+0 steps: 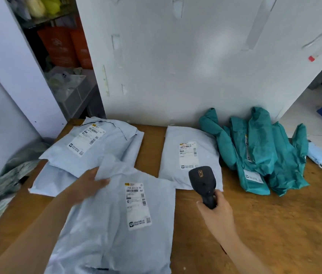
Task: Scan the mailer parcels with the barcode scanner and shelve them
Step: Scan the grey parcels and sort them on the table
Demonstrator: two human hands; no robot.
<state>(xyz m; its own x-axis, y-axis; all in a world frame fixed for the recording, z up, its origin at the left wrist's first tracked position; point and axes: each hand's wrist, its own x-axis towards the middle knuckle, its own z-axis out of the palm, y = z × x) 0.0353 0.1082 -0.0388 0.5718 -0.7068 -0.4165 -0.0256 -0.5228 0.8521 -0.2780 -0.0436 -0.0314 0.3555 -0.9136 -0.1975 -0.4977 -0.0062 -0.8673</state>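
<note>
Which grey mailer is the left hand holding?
The front mailer, nearest the camera: the left hand grips its upper-left corner. The back-left mailers and the middle mailer, behind the scanner in the right hand, lie untouched.

The desk (255,224) is rough matt wood; the grey mailers (104,230) are smooth plastic film; the scanner (202,179) is matt black plastic.

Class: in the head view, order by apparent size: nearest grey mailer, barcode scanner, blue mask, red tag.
1. nearest grey mailer
2. barcode scanner, though nearer than the mask
3. blue mask
4. red tag
</note>
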